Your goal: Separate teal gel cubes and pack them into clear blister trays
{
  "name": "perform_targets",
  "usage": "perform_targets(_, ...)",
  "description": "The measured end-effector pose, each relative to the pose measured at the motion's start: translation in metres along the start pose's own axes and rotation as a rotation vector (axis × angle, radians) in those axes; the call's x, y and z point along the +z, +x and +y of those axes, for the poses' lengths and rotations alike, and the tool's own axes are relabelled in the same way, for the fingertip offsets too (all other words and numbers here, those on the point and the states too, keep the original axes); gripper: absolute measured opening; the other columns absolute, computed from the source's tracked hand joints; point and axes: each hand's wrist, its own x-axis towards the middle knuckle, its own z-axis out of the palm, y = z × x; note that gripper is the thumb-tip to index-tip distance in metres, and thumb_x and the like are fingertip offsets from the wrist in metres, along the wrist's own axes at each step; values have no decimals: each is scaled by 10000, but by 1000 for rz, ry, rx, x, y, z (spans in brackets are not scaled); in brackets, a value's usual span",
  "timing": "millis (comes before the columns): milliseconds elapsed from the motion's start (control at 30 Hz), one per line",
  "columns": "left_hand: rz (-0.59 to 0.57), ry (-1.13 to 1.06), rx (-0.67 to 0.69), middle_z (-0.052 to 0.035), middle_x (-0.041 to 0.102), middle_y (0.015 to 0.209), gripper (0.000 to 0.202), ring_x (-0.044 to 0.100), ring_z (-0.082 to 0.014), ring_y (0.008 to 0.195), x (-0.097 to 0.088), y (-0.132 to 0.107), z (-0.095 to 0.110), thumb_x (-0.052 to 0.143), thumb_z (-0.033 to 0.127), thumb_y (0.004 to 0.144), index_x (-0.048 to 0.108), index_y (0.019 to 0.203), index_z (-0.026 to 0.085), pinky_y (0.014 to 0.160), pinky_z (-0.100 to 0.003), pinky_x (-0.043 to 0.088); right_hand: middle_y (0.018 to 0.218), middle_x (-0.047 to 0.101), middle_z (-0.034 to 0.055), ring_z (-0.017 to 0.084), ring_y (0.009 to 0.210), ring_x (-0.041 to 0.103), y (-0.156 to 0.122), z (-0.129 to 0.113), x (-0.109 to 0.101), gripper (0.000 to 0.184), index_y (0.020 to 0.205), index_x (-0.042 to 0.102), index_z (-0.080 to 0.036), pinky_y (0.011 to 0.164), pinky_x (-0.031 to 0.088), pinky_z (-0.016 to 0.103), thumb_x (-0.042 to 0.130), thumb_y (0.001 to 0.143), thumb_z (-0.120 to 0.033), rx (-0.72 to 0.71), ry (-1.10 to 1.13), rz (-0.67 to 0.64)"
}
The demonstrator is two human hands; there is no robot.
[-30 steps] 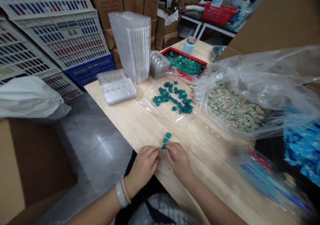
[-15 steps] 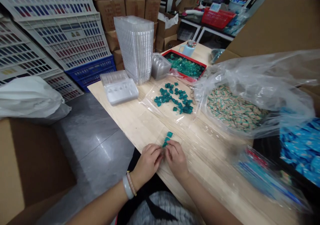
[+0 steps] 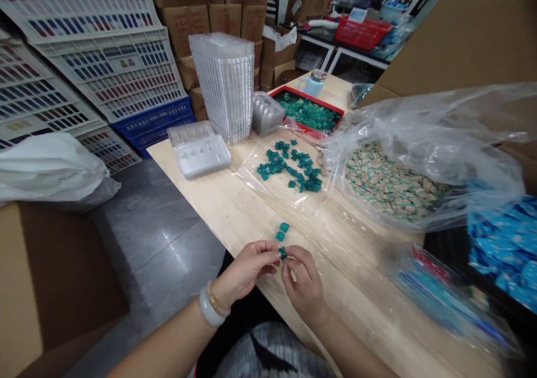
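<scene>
Between my fingertips, near the table's front edge, is a small dark-green piece (image 3: 282,253). My left hand (image 3: 251,266) pinches it from the left, and my right hand (image 3: 302,277) from the right. Just beyond lie two flat teal squares (image 3: 280,236) on the wooden table (image 3: 243,216). Farther off, a loose heap of teal pieces (image 3: 274,165) is spread on a clear plastic sheet (image 3: 300,200). What exactly the held piece is, I cannot make out.
Clear plastic trays (image 3: 205,157) and a tall stack of them (image 3: 224,87) stand at the back left. Behind the heap are a red tray (image 3: 308,126) of green pieces and a blue mug (image 3: 314,84). A plastic bag of small tan pieces (image 3: 390,182) lies right.
My hands have lifted slightly and turned, so the dark-green piece now shows between the fingertips. The two teal squares beyond now lie clear of my fingers.
</scene>
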Motion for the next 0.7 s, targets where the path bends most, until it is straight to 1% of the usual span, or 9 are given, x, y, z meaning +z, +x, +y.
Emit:
perform_targets(133, -45, 25, -39, 25, 504, 590, 237, 433, -50, 541, -3, -4, -6, 687, 306, 608, 575, 663, 104, 554, -187, 325, 910, 533, 73, 177, 871, 528, -8, -5, -5, 268, 939, 512, -205, 705, 502, 357, 438, 761, -19, 26, 13, -36)
perform_targets(233, -74, -74, -85, 24, 499, 610, 262, 423, -52, 555, -4, -5, -16, 705, 308, 584, 579, 691, 105, 581, -195, 325, 936, 552, 76, 176, 885, 536, -14, -8, -10, 321, 1051, 497, -213, 727, 502, 347, 459, 777, -51, 69, 31, -83)
perform_targets(300, -78, -84, -72, 20, 494, 616, 277, 421, -59, 565, -3, -6, -21, 688, 331, 602, 586, 728, 107, 589, -201, 327, 933, 561, 73, 173, 881, 543, -17, -9, -13, 337, 1093, 486, -219, 728, 504, 335, 467, 788, -75, 101, 35, -101)
perform_targets(333, -70, -35, -36, 20, 488, 610, 275, 416, -62, 564, -2, -7, -22, 665, 345, 628, 589, 740, 106, 584, -202, 324, 926, 563, 72, 170, 874, 546, -18, -8, -15, 329, 1090, 491, -218, 726, 506, 327, 465, 793, -81, 111, 30, -103)
perform_targets(433, -78, 260, 99, 23, 464, 568, 280, 401, -73, 545, 0, -9, -18, 540, 377, 739, 593, 741, 103, 554, -206, 318, 897, 568, 66, 159, 843, 553, -15, -6, -16, 273, 1048, 517, -211, 713, 508, 307, 456, 805, -102, 130, -5, -102)
perform_targets(500, -69, 502, 211, 9, 498, 610, 271, 436, -93, 579, -3, -11, -12, 469, 354, 789, 597, 801, 115, 579, -221, 350, 871, 570, 61, 156, 823, 555, -9, -3, -14, 229, 1011, 529, -205, 707, 506, 305, 451, 812, -123, 153, -32, -113)
perform_targets(567, 29, 789, 382, -23, 555, 771, 222, 490, -131, 720, -10, -12, -7, 465, 288, 796, 584, 920, 147, 691, -262, 386, 849, 570, 65, 160, 811, 555, -2, 3, -9, 197, 980, 538, -189, 709, 503, 311, 446, 815, -133, 173, -70, -130)
perform_targets(633, 142, 1102, 543, -45, 555, 930, 216, 477, -173, 883, -18, -10, -7, 509, 226, 769, 568, 971, 180, 810, -319, 368, 827, 571, 76, 166, 788, 557, 5, 11, 2, 174, 931, 558, -168, 698, 503, 312, 434, 815, -128, 161, -129, -177)
perform_targets(700, 155, 1340, 599, -51, 549, 972, 208, 454, -196, 940, -26, -7, -11, 559, 217, 736, 573, 941, 183, 843, -355, 359, 801, 576, 83, 173, 755, 560, 9, 21, 15, 172, 861, 582, -161, 669, 506, 307, 424, 811, -118, 124, -203, -264)
